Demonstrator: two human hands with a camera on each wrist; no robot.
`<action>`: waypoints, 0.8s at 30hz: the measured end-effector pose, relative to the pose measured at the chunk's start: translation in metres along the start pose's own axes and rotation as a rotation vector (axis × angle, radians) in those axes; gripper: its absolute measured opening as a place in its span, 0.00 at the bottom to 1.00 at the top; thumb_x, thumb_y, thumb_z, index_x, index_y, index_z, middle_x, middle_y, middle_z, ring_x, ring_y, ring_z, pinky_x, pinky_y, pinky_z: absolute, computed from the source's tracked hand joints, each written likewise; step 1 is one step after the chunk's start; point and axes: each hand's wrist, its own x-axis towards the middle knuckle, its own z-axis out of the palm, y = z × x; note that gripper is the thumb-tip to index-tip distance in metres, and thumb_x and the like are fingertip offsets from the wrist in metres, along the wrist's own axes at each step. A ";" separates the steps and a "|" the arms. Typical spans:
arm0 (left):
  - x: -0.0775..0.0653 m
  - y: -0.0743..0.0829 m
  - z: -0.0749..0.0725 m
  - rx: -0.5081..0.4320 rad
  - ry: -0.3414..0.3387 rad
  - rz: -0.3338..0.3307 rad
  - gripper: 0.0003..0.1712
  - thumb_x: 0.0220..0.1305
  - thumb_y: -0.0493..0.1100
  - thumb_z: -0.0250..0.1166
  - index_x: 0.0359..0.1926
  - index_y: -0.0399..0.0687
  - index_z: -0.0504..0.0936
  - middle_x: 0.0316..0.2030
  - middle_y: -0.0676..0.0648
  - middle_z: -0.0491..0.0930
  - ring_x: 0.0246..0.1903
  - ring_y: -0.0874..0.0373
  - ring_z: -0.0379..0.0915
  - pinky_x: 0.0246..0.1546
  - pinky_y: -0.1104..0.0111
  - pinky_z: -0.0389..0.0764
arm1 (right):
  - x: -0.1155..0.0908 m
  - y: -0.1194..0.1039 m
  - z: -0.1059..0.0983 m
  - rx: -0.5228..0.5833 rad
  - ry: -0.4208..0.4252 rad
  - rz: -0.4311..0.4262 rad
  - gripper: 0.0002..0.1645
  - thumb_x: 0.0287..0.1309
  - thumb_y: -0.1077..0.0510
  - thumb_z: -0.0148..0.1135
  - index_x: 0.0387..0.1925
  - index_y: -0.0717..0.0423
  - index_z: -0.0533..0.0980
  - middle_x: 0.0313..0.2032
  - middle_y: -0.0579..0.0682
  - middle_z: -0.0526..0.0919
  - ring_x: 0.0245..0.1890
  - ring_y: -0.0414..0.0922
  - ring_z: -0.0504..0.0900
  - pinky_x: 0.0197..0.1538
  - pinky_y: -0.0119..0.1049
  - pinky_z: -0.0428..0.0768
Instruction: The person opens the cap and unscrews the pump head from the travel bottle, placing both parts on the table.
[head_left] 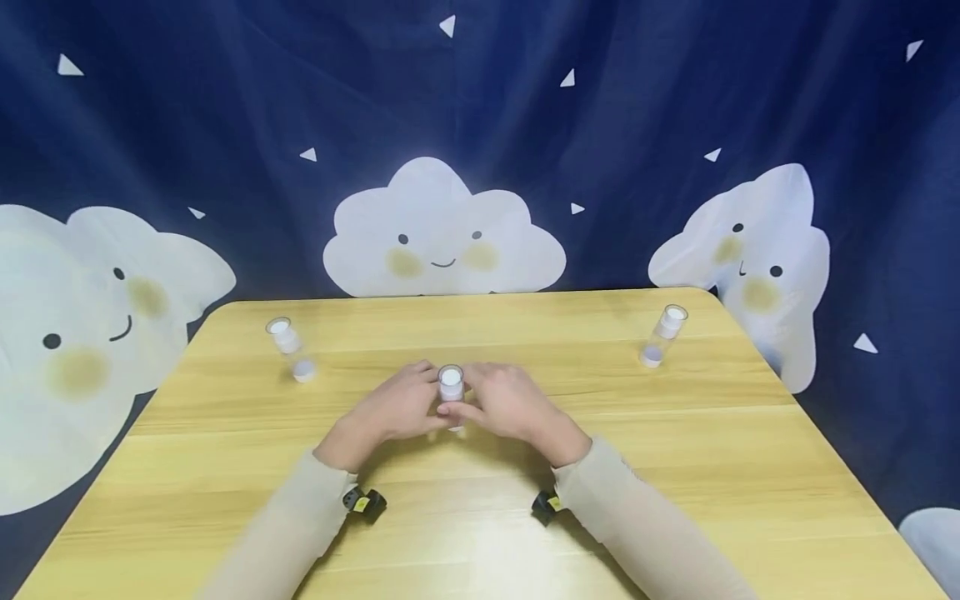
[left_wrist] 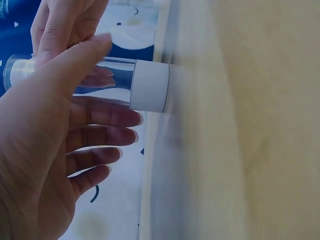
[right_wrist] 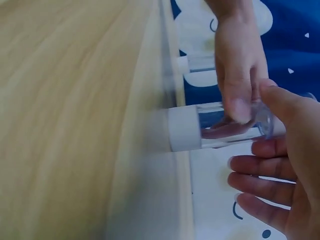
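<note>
Fingers of left hand [head_left: 399,403] and right hand [head_left: 512,402], we note, grasp one upright, cylindrical, clear-and-white plastic bottle [head_left: 452,387].

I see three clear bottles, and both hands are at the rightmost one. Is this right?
The hands' place is wrong: in the head view, the left hand and right hand are at the middle bottle, not the rightmost bottle. With the leftmost bottle, there are indeed three clear bottles.
</note>
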 end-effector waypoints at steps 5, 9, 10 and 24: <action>-0.005 0.000 -0.009 0.039 -0.011 0.024 0.33 0.63 0.68 0.59 0.54 0.47 0.82 0.50 0.46 0.81 0.51 0.51 0.73 0.60 0.58 0.69 | 0.004 -0.004 -0.007 0.016 -0.001 -0.048 0.28 0.63 0.33 0.56 0.47 0.51 0.77 0.35 0.42 0.83 0.34 0.37 0.81 0.38 0.33 0.80; -0.008 0.004 -0.009 0.061 -0.014 0.034 0.39 0.61 0.72 0.56 0.55 0.47 0.81 0.51 0.46 0.81 0.51 0.51 0.72 0.60 0.57 0.69 | 0.000 -0.005 -0.008 0.006 -0.034 -0.035 0.29 0.63 0.32 0.55 0.47 0.51 0.77 0.35 0.42 0.83 0.33 0.37 0.81 0.37 0.33 0.80; -0.009 0.006 -0.009 0.067 -0.015 0.033 0.39 0.60 0.73 0.56 0.55 0.47 0.81 0.51 0.46 0.81 0.51 0.51 0.72 0.60 0.57 0.69 | -0.001 -0.005 -0.008 0.005 -0.039 -0.034 0.29 0.63 0.32 0.55 0.46 0.51 0.77 0.35 0.42 0.83 0.33 0.37 0.81 0.36 0.33 0.79; -0.013 0.014 -0.006 0.198 0.024 0.017 0.47 0.62 0.77 0.47 0.54 0.40 0.80 0.50 0.43 0.80 0.53 0.49 0.73 0.62 0.55 0.69 | -0.007 -0.007 -0.008 0.016 -0.067 -0.019 0.29 0.63 0.30 0.54 0.45 0.50 0.77 0.34 0.42 0.83 0.32 0.36 0.80 0.37 0.34 0.79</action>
